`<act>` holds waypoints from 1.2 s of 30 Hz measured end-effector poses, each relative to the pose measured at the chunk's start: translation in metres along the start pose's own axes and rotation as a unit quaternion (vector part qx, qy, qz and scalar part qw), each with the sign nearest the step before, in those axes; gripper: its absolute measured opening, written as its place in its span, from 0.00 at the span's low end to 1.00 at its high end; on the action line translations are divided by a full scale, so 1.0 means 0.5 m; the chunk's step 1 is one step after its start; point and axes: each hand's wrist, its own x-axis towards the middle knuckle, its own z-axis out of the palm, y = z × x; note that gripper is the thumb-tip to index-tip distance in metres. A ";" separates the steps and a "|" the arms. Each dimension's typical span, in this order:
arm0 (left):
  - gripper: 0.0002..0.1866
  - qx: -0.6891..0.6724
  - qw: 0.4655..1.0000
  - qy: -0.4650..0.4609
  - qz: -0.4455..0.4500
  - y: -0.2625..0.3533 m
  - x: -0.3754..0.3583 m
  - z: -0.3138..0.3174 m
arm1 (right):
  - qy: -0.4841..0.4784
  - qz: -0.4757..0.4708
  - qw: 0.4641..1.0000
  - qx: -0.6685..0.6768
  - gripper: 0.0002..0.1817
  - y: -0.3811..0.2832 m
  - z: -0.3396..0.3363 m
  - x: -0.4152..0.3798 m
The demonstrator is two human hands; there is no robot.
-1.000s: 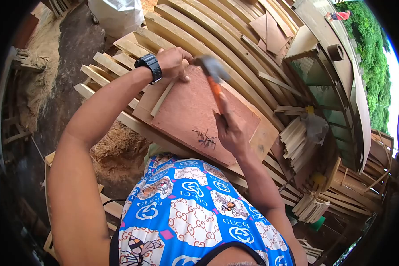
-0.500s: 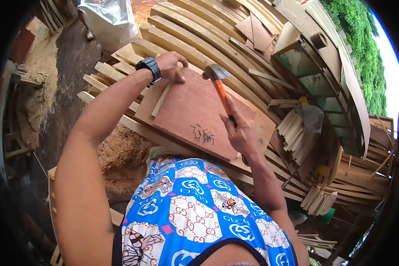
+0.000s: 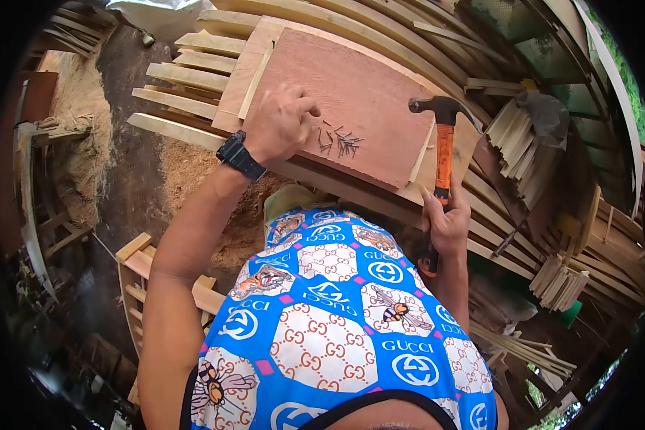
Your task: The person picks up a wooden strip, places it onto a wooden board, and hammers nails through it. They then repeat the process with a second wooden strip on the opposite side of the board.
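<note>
Nearest us, our right hand (image 3: 446, 223) grips the orange handle of the claw hammer (image 3: 443, 154), fingers wrapped tight, head raised upright just off the right edge of the plywood board (image 3: 358, 93). Farther out, our left hand (image 3: 281, 123), black watch (image 3: 240, 155) at the wrist, rests on the board, fingers curled narrow, tips beside the loose pile of nails (image 3: 339, 141); whether they pinch one we cannot tell. Beyond the board, stacked curved wooden slats (image 3: 380, 32).
</note>
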 end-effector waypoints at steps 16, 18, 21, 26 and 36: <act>0.04 0.143 0.987 -0.003 -0.070 0.053 0.011 0.060 | -0.061 -0.023 0.998 -0.003 0.32 0.095 -0.166 -0.043; 0.05 0.176 0.982 -0.017 -0.058 0.039 0.016 0.065 | -0.069 -0.021 0.997 -0.024 0.33 0.091 -0.187 -0.045; 0.05 0.204 0.978 -0.008 -0.038 0.044 0.029 0.063 | -0.065 -0.038 0.997 -0.025 0.34 0.131 -0.224 -0.037; 0.03 -0.241 0.941 0.099 -0.217 0.108 0.065 0.093 | -0.039 -0.114 0.992 -0.029 0.37 0.184 -0.256 -0.018; 0.14 -0.485 0.828 0.074 -0.270 0.183 0.149 0.189 | -0.088 -0.043 0.994 -0.039 0.38 0.163 -0.306 -0.007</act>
